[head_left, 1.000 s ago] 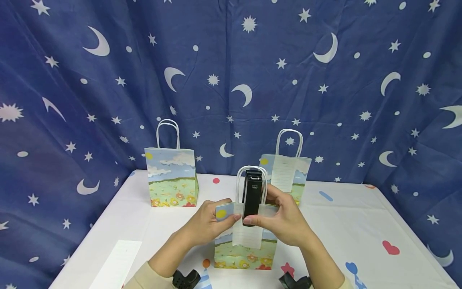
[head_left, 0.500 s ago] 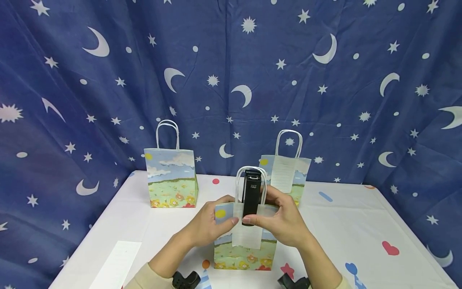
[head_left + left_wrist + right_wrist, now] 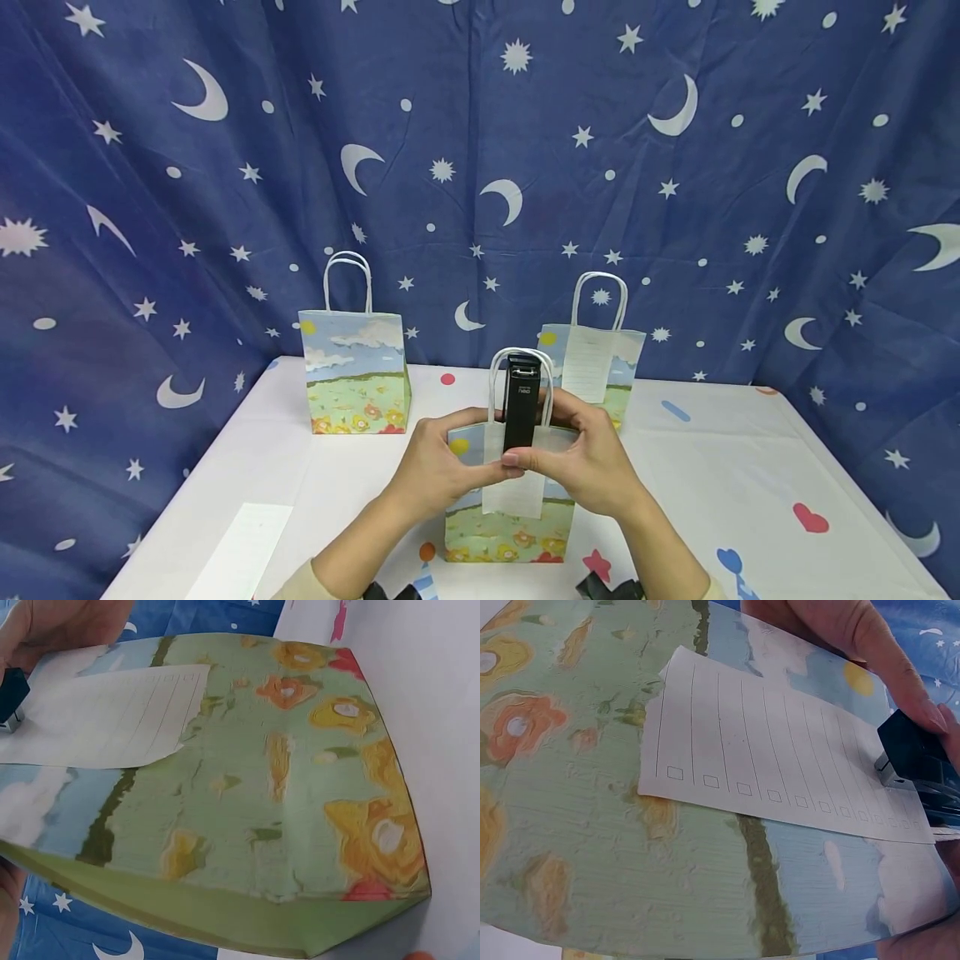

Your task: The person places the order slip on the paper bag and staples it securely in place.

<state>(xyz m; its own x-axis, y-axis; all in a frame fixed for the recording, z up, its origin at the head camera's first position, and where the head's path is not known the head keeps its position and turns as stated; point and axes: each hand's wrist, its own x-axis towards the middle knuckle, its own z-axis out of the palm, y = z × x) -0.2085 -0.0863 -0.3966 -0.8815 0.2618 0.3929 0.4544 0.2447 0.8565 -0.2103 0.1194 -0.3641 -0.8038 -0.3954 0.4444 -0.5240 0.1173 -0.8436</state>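
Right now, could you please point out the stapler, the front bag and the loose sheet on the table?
Stapler (image 3: 521, 402): head view, middle of its black body.
Front bag (image 3: 510, 535): head view, flowered lower front.
Loose sheet (image 3: 243, 550): head view, middle of its visible part.

Small tabletop set-up screened off with fabric, staged in look; kind of room around it can't be told. Signs: deep-blue curtain (image 3: 420, 200), pale moons and stars, hung in folds beyond the hands (image 3: 596, 458) and round to either side of them. Worktop (image 3: 735, 467) under the hands: white, playful party-style prints. Red heart (image 3: 810, 517) right of the hands, red star (image 3: 597, 564) just nearer the body.
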